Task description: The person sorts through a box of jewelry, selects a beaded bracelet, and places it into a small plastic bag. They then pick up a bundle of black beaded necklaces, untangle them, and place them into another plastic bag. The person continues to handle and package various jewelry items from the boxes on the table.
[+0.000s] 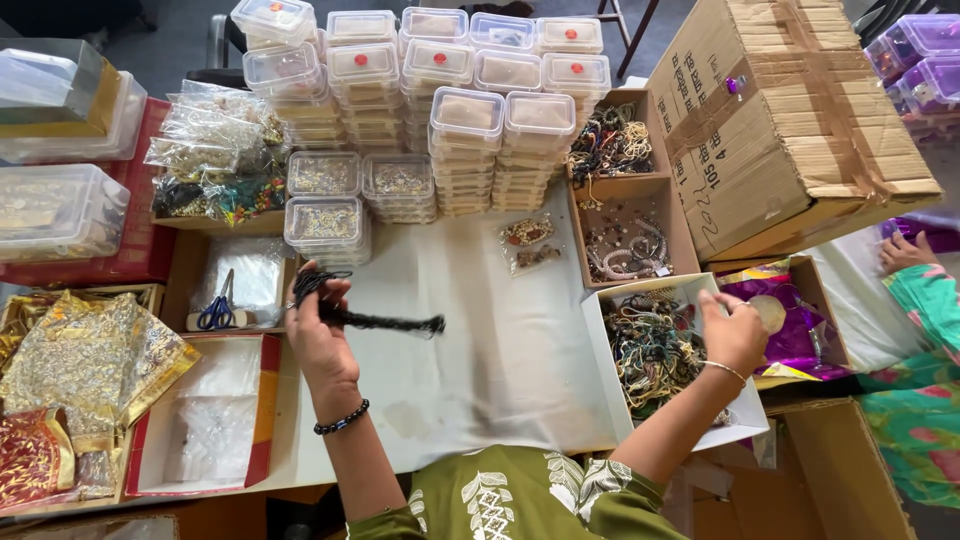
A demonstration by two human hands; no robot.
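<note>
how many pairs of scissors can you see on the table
1. The blue-handled scissors lie in the shallow cardboard tray just left of the left hand, which holds a black beaded strand. Others may be hidden under bags or inside boxes.

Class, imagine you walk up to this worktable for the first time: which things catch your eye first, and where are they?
The stacks of clear lidded boxes at the table's far edge stand out first. Next, the left hand holds up a black beaded strand over the white sheet. The right hand hovers above a box of tangled cords.
</note>
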